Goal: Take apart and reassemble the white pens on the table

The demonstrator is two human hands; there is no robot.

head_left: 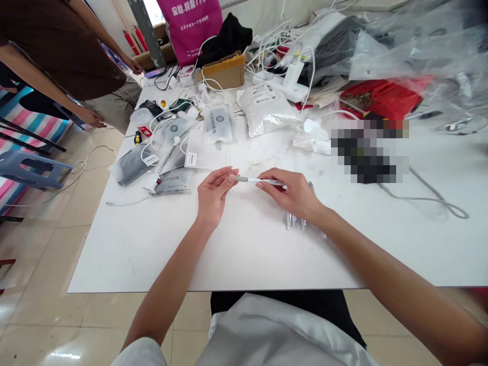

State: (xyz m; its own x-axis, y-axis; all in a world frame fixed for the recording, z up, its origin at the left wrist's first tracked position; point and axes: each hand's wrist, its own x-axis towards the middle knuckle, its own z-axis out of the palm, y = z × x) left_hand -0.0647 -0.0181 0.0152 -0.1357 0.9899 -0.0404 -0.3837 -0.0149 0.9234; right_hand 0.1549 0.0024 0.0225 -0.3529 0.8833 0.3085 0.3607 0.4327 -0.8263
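Observation:
A slim pen [251,179], grey at one end, white in the middle and clear toward the other end, is held level above the white table [244,254]. My left hand [214,198] pinches its grey end between thumb and fingers. My right hand [295,192] grips the clear end, the fingers hiding part of it. Under and beside my right hand lie several clear thin tubes [293,221] with narrow tips, partly covered by the hand and wrist.
Packaged pouches [218,124], cables and a screwdriver-like tool [168,160] crowd the left back. Behind stand a white plastic parcel [269,108], a cardboard box [223,71] and a magenta bag [192,28]. A grey cable [427,197] lies right. A person [64,46] stands at left.

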